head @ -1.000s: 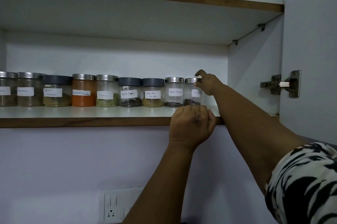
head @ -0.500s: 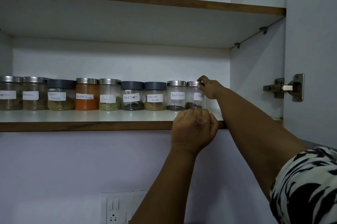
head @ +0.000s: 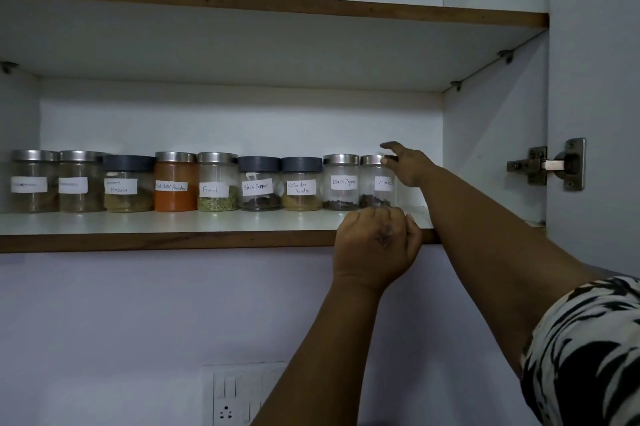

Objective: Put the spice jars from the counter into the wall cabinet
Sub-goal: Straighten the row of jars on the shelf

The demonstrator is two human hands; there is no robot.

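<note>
We're setting the cloves jar [head: 377,183] at the right end of the row on the cabinet shelf [head: 173,223]. Our right hand [head: 408,165] touches its lid, fingers spreading; our left hand [head: 375,245] curls over the shelf edge. Next, probably fetch another jar.

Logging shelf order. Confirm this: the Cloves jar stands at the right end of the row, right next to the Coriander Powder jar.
Wrong neighbour. In the head view the Cloves jar does end the row, but a Black Pepper jar stands beside it; the Coriander Powder jar is one further left.
</note>
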